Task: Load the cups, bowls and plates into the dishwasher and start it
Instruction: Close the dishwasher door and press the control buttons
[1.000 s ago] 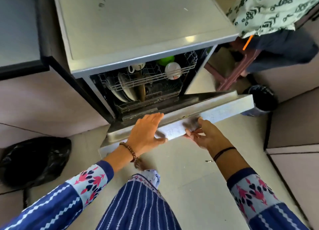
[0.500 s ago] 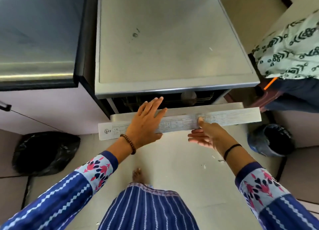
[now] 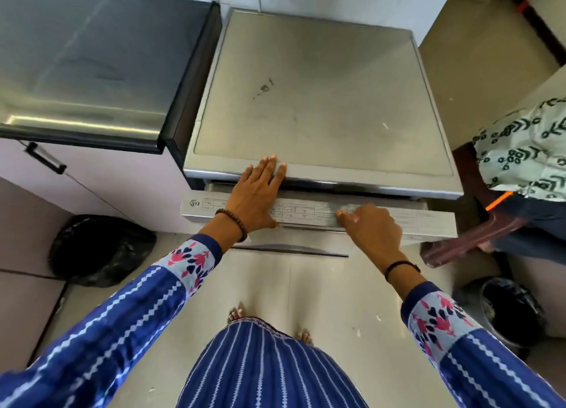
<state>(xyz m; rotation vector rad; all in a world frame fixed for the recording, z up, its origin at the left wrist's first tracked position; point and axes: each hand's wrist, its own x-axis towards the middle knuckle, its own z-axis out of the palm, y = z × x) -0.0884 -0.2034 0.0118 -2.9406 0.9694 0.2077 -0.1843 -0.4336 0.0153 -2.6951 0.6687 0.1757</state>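
Note:
The steel dishwasher [image 3: 321, 101] stands in the middle, seen from above. Its door [image 3: 306, 214] is almost upright, with only a narrow dark gap under the top. The control strip along the door's top edge faces me. My left hand [image 3: 257, 196] lies flat with straight fingers across the strip, fingertips reaching the dishwasher's top edge. My right hand [image 3: 370, 230] has curled fingers, and its fingertips touch the control strip right of the middle. The racks and dishes are hidden behind the door.
A dark steel counter [image 3: 92, 64] adjoins the dishwasher on the left. A black bag [image 3: 98, 248] lies on the floor at the left. A black bin [image 3: 511, 309] stands at the right. Another person sits on a red stool [image 3: 471, 239] at the right.
The door has swung up from nearly flat to almost upright, hiding the racks. Both hands rose with it; my right hand moved from the door's edge onto the control strip.

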